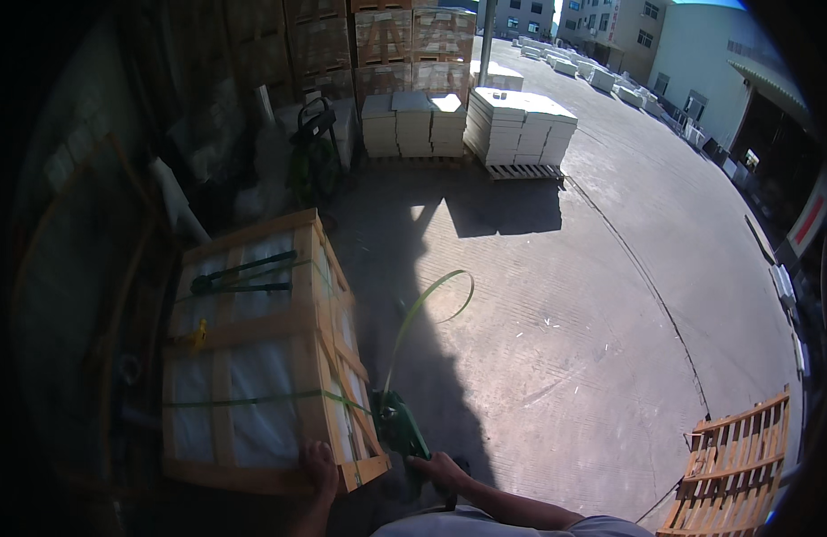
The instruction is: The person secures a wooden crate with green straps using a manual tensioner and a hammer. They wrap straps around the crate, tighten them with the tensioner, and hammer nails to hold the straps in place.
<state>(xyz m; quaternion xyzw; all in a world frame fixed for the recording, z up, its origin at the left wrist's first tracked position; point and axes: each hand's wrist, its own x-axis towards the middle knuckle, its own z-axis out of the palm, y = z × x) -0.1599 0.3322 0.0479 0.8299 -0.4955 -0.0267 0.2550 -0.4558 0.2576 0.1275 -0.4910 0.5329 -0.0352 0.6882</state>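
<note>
A wooden crate [218,339] with white wrapped contents stands at the left, a green strap [243,400] running across its near half. My left hand [318,464] is at the crate's near edge, fingers bent over the wood. Just right of the crate, my right hand [438,472] is closed round the handle of a green strapping tool [401,428]. This tool sits against the crate's right side, in line with the strap. From it a loose strap end [419,307] rises and curls over the floor. A long-handled green cutter [243,273] and a small yellow object [200,334] lie on the crate.
Stacks of pale slabs [521,125] on pallets stand ahead, with tall wooden crates [382,54] behind. A dark wheeled machine [315,148] is beyond my crate. At the lower right lies a wooden pallet [731,465]. Sunlit concrete [557,295] stretches to the right.
</note>
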